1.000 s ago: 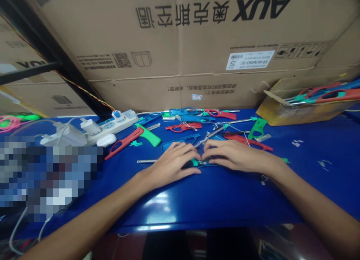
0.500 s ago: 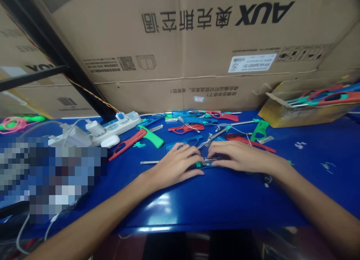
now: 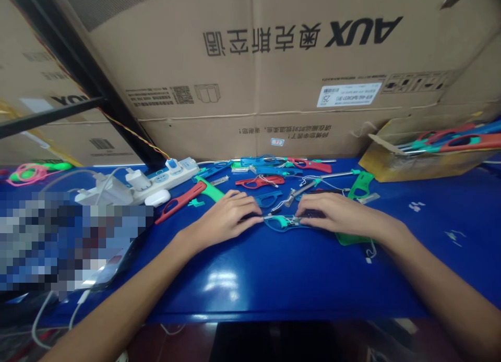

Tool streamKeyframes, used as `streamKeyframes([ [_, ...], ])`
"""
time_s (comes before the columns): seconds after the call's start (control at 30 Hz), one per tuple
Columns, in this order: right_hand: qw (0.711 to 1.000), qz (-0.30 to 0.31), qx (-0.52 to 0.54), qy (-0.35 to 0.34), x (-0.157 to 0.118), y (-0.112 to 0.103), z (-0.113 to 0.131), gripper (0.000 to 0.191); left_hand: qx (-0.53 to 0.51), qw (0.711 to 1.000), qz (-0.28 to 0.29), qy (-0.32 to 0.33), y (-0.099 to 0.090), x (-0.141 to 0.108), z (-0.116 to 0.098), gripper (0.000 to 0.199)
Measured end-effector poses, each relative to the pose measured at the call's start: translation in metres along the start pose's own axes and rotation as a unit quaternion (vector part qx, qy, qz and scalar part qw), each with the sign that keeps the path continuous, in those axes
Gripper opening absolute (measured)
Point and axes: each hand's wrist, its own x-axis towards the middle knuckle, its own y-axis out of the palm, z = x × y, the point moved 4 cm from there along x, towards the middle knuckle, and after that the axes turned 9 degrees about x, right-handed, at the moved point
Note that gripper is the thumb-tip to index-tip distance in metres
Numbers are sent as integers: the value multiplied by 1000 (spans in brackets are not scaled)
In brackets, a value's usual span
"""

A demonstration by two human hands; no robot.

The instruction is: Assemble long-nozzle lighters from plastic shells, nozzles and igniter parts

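Blue handle (image 3: 278,229) held w/ R hand (image 3: 332,213)

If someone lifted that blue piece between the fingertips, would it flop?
Probably not: the blue piece looks like moulded plastic, its open loop keeping its curve. It seems thin, so likely light. The white wires on it look slender and might dangle or snag.

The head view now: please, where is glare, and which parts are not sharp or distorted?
Head view: bright glare on the blue table, near its front edge; small parts between left hand and right hand look soft; pixel blocks cover the left side; the table's front edge is dim below.
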Motion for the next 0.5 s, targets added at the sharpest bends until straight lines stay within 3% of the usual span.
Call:
streamKeyframes([
  [0.27,1000,0,8,-5,1,0,3,20,2,1000,-6,9,7,1,-1,21],
  [0.5,1000,5,11,3,1,-1,4,20,-9,999,-24,-19,14,2,-5,22],
])
